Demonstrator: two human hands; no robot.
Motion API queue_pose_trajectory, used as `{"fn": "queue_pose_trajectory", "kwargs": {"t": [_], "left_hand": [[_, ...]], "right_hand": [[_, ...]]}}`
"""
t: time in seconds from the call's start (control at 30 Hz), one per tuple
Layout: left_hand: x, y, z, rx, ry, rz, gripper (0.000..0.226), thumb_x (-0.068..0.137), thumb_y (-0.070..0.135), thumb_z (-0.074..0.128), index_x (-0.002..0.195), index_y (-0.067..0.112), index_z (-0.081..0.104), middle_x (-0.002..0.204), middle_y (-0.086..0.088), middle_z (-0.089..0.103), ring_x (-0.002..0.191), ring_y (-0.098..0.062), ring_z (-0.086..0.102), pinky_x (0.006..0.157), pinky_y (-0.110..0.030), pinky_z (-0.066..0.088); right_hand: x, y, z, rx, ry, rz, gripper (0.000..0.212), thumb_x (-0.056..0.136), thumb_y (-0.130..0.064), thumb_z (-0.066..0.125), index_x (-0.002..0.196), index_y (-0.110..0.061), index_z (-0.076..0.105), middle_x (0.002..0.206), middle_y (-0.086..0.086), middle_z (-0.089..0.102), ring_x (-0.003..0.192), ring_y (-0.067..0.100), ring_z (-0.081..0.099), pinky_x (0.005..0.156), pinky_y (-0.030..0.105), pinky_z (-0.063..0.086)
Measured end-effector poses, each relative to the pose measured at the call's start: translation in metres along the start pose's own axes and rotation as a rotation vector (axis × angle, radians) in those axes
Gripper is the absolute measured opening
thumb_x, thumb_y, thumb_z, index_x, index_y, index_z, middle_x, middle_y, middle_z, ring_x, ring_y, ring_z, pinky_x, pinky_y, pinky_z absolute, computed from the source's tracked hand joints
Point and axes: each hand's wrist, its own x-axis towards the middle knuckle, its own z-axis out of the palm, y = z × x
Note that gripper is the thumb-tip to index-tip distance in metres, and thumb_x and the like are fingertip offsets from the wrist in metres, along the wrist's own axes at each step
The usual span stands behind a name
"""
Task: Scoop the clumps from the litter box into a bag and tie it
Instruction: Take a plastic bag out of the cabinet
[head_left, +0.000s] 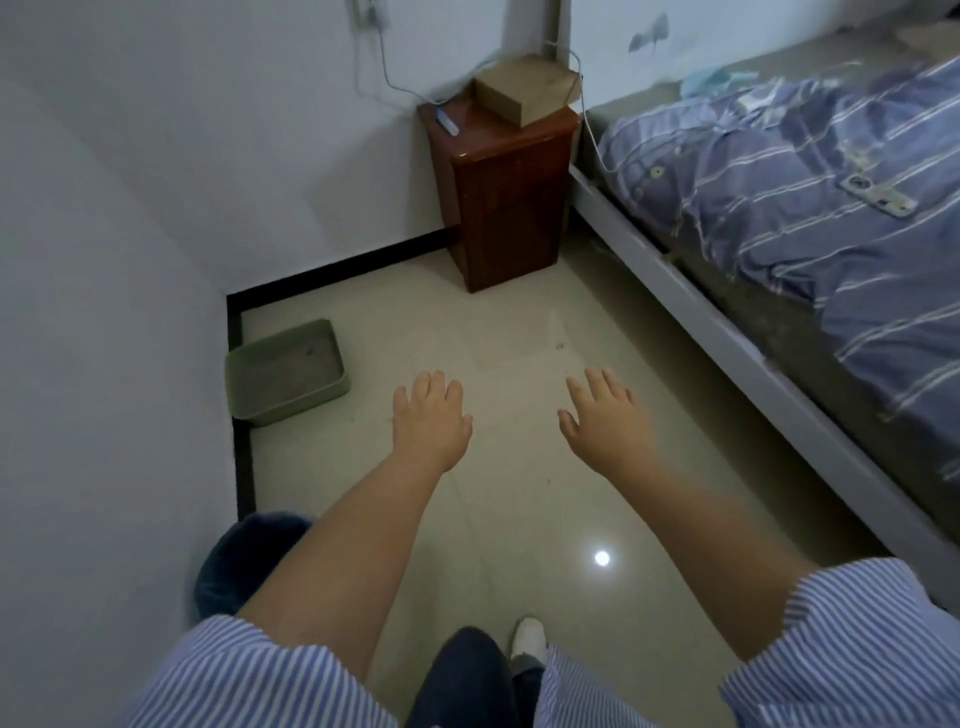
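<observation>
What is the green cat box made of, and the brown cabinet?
The green litter box looks like matte moulded plastic: smooth walls, rounded corners, one even colour. The brown cabinet looks like varnished wood or a wood veneer: its reddish-brown top shines with reflections.

Small room, dim light. White walls (156, 156) left and far, black skirting (332, 267) along their base. Glossy beige tile floor (519, 322), one round lamp reflection (601, 558) near. Brown wooden nightstand (501, 197) in far corner, cardboard box (524, 88) on top. Bed (779, 332) along right side, blue striped duvet (810, 197). Cable (379, 57) hangs on far wall.
</observation>
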Motion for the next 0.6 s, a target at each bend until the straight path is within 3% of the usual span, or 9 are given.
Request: {"fn": "queue_pose_trajectory", "kwargs": {"t": [0.37,0.6], "left_hand": [[0.31,-0.057,-0.055,-0.097,-0.004,-0.037,0.044,0.098,0.035,0.036,0.135,0.012,0.037,0.141,-0.005,0.034,0.131,-0.022,0.03,0.104,-0.035,0.028],[0.483,-0.077,-0.098,-0.14,-0.039,-0.103,0.042,0.097,0.034,0.036,0.134,0.014,0.038,0.139,-0.005,0.036,0.129,-0.021,0.033,0.103,-0.032,0.029]], "right_hand": [[0.321,0.013,-0.067,-0.036,-0.017,0.021,0.052,0.099,-0.037,0.027,0.146,-0.018,0.018,0.157,0.006,0.012,0.146,0.024,0.006,0.118,0.037,0.012],[0.483,0.028,-0.111,-0.069,-0.061,0.004,0.052,0.099,-0.036,0.026,0.147,-0.018,0.016,0.157,0.005,0.011,0.146,0.022,0.005,0.118,0.035,0.011]]}}
